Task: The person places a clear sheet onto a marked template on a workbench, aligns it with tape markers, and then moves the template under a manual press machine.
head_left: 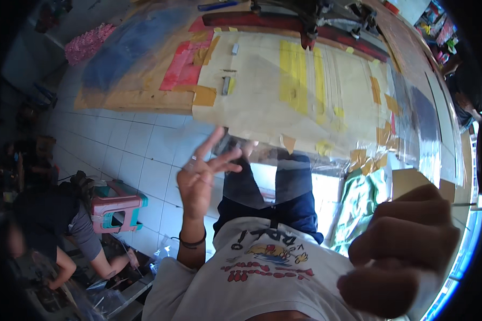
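Note:
My left hand (199,179) is raised near the table's front edge, its fingers spread and a ring on one of them. Around its fingertips a clear plastic sheet (251,184) hangs at the edge; whether they touch it I cannot tell. Close to the camera at the lower right, my right hand (407,241) has its fingers curled in. What it holds, if anything, is hidden. Beyond both hands lies a cream work surface (251,107) with yellow strips (300,80), brown tape patches and two small grey metal pieces (226,85).
A long red bar (268,21) with dark metal fittings crosses the table's far side. Pink bundled material (88,44) lies at the far left. Another person (64,224) works low at the left, beside a pink and green stool (118,208). Green plastic (359,203) hangs near my right hand.

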The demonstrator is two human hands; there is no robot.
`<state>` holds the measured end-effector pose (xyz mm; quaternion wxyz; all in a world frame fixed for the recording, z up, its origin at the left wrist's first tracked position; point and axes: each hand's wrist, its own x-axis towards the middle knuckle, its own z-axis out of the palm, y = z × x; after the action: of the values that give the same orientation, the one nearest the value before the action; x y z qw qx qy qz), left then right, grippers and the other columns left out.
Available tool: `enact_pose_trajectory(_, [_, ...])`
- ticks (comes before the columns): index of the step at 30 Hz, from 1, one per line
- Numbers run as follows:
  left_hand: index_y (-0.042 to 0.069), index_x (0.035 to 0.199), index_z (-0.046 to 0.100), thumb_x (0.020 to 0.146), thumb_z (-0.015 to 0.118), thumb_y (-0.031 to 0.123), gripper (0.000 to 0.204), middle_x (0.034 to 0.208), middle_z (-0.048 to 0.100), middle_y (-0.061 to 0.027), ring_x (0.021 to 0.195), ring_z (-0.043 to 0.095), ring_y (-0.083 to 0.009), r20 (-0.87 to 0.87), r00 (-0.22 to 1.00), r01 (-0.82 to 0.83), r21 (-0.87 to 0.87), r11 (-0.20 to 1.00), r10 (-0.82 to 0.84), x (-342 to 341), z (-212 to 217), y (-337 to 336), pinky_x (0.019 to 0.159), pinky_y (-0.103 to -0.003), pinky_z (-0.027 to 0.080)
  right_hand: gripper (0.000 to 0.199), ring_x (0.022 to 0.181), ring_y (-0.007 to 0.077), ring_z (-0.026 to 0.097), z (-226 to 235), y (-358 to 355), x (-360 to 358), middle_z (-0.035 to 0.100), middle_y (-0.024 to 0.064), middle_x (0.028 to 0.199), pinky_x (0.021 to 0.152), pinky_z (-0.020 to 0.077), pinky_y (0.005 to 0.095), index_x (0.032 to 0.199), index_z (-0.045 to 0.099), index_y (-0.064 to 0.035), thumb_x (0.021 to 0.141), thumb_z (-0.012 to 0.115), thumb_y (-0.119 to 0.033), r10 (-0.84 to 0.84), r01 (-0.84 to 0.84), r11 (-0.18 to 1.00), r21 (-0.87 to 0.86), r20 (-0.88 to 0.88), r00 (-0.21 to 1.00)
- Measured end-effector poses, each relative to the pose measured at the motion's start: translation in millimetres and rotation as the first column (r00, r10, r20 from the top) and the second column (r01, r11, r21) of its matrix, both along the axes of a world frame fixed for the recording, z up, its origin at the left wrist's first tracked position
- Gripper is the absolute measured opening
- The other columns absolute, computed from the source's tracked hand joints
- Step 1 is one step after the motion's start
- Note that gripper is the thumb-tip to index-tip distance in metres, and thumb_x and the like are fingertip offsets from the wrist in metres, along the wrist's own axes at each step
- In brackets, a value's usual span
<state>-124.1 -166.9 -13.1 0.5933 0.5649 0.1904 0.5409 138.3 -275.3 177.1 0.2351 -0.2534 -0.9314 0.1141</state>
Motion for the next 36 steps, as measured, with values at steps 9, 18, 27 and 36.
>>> enact_pose_trajectory(9, [-0.001, 0.079, 0.052, 0.095, 0.046, 0.021, 0.029, 0.158, 0.015, -0.0351, 0.118, 0.059, -0.0504, 0.246, 0.969, -0.047, 0.164, 0.985, 0.006, -34.5, 11.7, 17.8, 0.075, -0.052, 0.063, 0.008, 0.066, 0.0187, 0.065, 19.2, -21.8, -15.9, 0.064, 0.0081, 0.073, 0.052, 0.0494, 0.0338, 0.087, 0.067, -0.0042, 0.085, 0.059, -0.005, -0.024, 0.016, 0.996, 0.083, 0.093, 0.995])
enact_pose_trajectory(18, [0.007, 0.078, 0.049, 0.094, 0.049, 0.019, 0.020, 0.166, 0.006, -0.0168, 0.134, 0.049, -0.0430, 0.321, 0.910, -0.304, 0.093, 0.948, 0.260, -55.5, 20.6, 19.5, 0.082, -0.042, 0.058, 0.008, 0.068, 0.0199, 0.067, 28.4, -22.0, -19.4, 0.066, 0.0101, 0.075, 0.055, 0.0505, 0.0341, 0.085, 0.067, -0.0021, 0.083, 0.059, -0.005, -0.030, 0.018, 0.996, 0.091, 0.126, 0.992])
enact_pose_trajectory(27, [0.005, 0.087, 0.058, 0.092, 0.051, 0.021, 0.017, 0.165, 0.012, -0.0185, 0.135, 0.048, -0.0427, 0.285, 0.894, -0.391, 0.116, 0.913, 0.347, -61.2, 19.8, 25.6, 0.081, -0.040, 0.058, 0.009, 0.070, 0.0211, 0.068, 40.2, -18.5, -1.1, 0.068, 0.0122, 0.076, 0.058, 0.0517, 0.0343, 0.084, 0.067, 0.0001, 0.081, 0.060, -0.004, -0.069, 0.062, 0.997, 0.055, 0.138, 0.988])
enact_pose_trajectory(36, [0.006, 0.088, 0.054, 0.096, 0.048, 0.027, 0.023, 0.165, 0.017, -0.0177, 0.135, 0.046, -0.0454, 0.292, 0.913, -0.340, 0.159, 0.927, 0.285, -44.9, 66.3, 118.8, 0.087, -0.045, 0.055, 0.019, 0.078, 0.0229, 0.072, -19.6, 27.4, 92.9, 0.073, 0.0114, 0.089, 0.072, 0.0570, 0.0366, 0.111, 0.068, -0.0067, 0.097, 0.056, -0.013, -0.471, 0.611, 0.659, -0.438, 0.394, 0.790])
